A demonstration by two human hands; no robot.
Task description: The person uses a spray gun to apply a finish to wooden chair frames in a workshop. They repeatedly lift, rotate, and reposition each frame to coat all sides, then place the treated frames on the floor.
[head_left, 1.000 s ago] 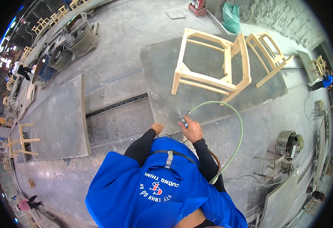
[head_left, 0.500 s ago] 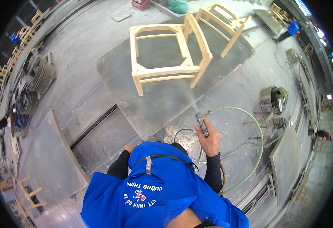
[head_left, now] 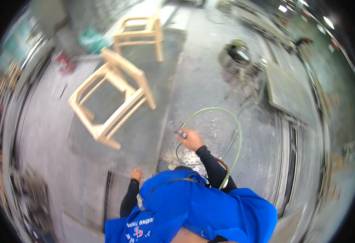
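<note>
My right hand [head_left: 191, 140] is wrapped round a small metal spray gun [head_left: 181, 133], held over the floor at the right edge of a grey board [head_left: 139, 141]. A pale green hose [head_left: 239, 139] loops from the gun back toward my right forearm. Low by my left side hangs my left hand [head_left: 136, 174], near the board's front edge and apart from the chairs; blur hides how its fingers lie. An unfinished wooden chair frame [head_left: 125, 67] with an open seat stands on the board, ahead and to the left. Behind it is a second wooden chair [head_left: 139, 43].
A round metal container [head_left: 239, 52] stands on the floor at the far right, by a tilted panel [head_left: 288, 91]. At the back left lie a green bag [head_left: 93, 40] and a red object [head_left: 65, 64]. Floor rails [head_left: 292, 170] run along the right.
My view has swung to the right, so the chairs now appear farther left and turned. The spray gun stays in my right hand; the mist at its nozzle no longer shows.
</note>
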